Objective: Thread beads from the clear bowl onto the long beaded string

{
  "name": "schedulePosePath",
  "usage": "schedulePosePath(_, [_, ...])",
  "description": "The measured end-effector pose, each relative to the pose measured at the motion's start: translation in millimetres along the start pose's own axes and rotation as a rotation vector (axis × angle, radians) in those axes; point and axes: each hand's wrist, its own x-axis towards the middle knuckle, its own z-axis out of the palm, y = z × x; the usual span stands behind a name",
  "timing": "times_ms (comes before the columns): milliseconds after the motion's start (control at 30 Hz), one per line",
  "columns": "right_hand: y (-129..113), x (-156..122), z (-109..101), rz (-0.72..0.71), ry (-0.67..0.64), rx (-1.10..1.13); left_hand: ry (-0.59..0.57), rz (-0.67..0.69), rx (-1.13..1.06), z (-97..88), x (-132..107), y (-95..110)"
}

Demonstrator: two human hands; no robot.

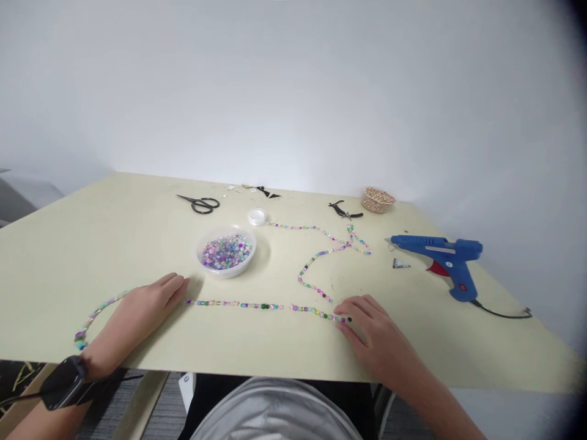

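Observation:
A long strand of colourful beads runs across the front of the table, with small gaps between some of its beads. My left hand lies on the table with curled fingers closed over the strand's left part, which comes out behind the wrist in a curve. Near the strand's right end, my right hand pinches it between thumb and fingers, close to a black bead. A second stretch of beads winds from the clear spool towards my right hand. Behind the strand stands a white bowl of loose beads.
Black scissors lie at the back left, near dark scraps. Black pliers and a tub of small beige pieces are at the back right. A blue glue gun with a cord lies on the right.

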Motion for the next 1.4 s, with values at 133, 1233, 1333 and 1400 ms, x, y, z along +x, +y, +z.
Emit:
schedulePosePath(133, [-41.9, 22.0, 16.3, -0.054, 0.023, 0.074, 0.044, 0.044, -0.002, -0.5, -1.3, 18.4])
schedulePosePath(1233, [8.7, 1.9, 6.9, 0.099, -0.087, -0.014, -0.011, 0.058, -0.037, 13.5, 5.9, -1.8])
schedulePosePath(1333, [21.6, -2.6, 0.4, 0.113, -0.090, -0.042, -0.006, 0.058, -0.047, 15.7, 6.4, -3.6])
schedulePosePath(1400, [28.8, -5.0, -3.5, 0.127, -0.091, -0.061, -0.003, 0.057, -0.045, 16.9, 6.6, -4.4])
